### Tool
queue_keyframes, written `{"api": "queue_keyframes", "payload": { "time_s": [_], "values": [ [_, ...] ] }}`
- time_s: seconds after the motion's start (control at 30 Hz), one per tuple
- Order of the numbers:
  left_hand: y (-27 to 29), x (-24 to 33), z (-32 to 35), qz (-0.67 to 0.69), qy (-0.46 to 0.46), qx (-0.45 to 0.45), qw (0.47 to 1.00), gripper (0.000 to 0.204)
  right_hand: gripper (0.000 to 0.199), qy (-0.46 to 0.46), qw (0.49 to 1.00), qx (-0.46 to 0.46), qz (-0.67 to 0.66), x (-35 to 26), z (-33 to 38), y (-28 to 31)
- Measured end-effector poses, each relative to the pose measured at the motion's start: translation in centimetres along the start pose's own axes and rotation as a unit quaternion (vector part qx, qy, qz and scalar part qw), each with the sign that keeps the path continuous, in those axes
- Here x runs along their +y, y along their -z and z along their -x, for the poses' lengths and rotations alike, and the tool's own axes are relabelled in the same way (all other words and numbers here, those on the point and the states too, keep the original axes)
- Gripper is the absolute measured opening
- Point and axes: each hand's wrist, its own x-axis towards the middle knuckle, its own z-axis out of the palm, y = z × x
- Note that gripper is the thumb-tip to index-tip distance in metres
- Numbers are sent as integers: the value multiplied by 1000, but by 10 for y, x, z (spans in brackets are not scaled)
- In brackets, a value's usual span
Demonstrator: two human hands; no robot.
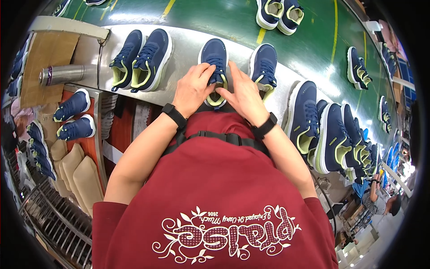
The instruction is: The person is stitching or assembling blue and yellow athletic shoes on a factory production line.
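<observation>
A navy sneaker point(212, 51) with a white sole and lime lining lies on the metal ledge in front of me, toe pointing away. My left hand point(193, 88) grips it from the left, fingers bent over the laces and thumb by the collar. From the right, my right hand point(244, 96) holds its side, with the index finger along the upper and the thumb at the shoe opening. The inside of that opening is partly covered by my thumbs. Just right of it sits its look-alike sneaker point(264, 62), partly behind my right hand.
A pair of navy sneakers point(151, 49) stands left on the metal ledge point(186, 45). Several more sneakers point(331, 134) are lined up at right. Beyond runs a green conveyor belt point(309, 45) carrying shoes. A metal cylinder point(62, 75) and beige shoe forms point(80, 172) are at left.
</observation>
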Motion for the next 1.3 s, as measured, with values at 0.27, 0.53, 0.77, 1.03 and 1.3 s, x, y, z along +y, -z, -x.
{"api": "queue_keyframes", "payload": {
  "time_s": [0.27,0.53,0.77,1.03,1.3],
  "values": [
    [-1,-18,7,208,181,82,958,56,57,-34,998,-54,-23,-4,-14,-31],
    [25,-21,-16,121,117,10,986,64,44,-34,999,-2,-31,-21,-19,7],
    [55,54,-32,47,-76,-70,993,49,51,-199,947,226,-113,32,8,113],
    [40,88,-74,-51,-44,-169,983,58,66,-256,930,-66,-257,14,-17,120],
    [2,113,-210,-40,-26,-39,998,35,41,-179,959,-9,-220,83,11,195]
  ]
}}
